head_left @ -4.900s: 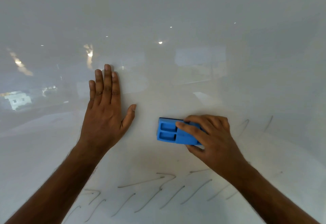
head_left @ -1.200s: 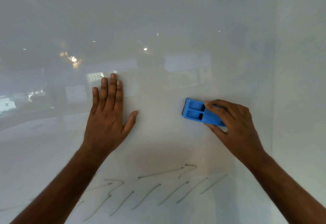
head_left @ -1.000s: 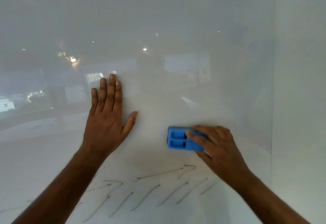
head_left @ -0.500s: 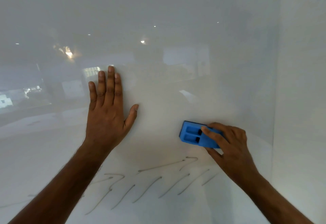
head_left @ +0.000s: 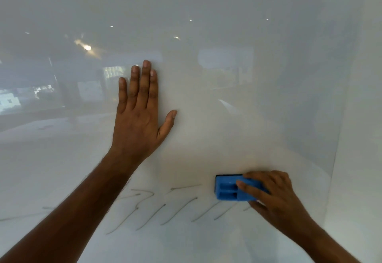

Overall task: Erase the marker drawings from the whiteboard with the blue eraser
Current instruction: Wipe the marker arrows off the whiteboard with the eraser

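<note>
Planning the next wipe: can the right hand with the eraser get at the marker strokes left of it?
Probably yes. The right hand holds the blue eraser beside the marker strokes; bare whiteboard lies between.

Blue eraser point(head_left: 231, 190) (two recessed slots on its back) flat against the glossy whiteboard point(head_left: 227, 97). Just right of the grey marker drawings point(head_left: 165, 209), low on the board.

The right hand point(head_left: 275, 196) hides the blue eraser's point(head_left: 229, 188) right end and some marker strokes point(head_left: 177, 211).
</note>
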